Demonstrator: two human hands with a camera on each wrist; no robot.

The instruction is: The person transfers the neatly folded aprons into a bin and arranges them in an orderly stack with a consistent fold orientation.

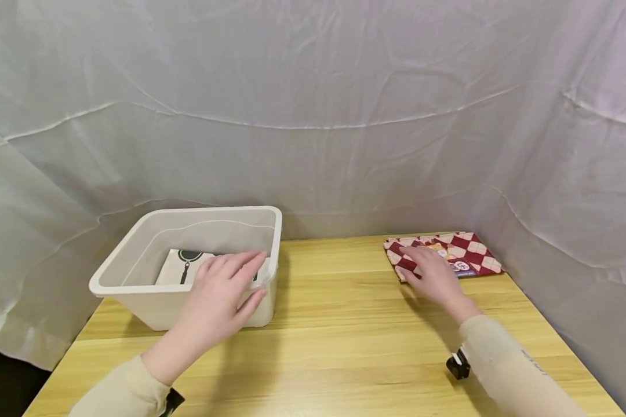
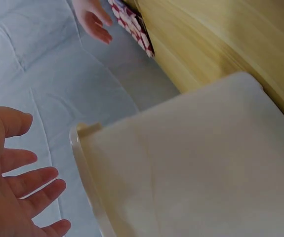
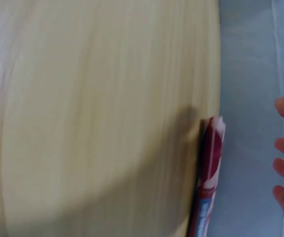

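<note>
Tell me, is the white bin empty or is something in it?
Not empty. The white bin holds one flat pale packet with a dark picture, lying on its bottom. The left hand hovers over the rim.

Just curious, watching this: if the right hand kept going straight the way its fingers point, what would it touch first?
Probably the checkered book. The right hand lies open over its near left part, fingers pointing toward the far edge of the table. Whether the fingertips already touch the cover is unclear. Beyond it hangs only the white cloth.
</note>
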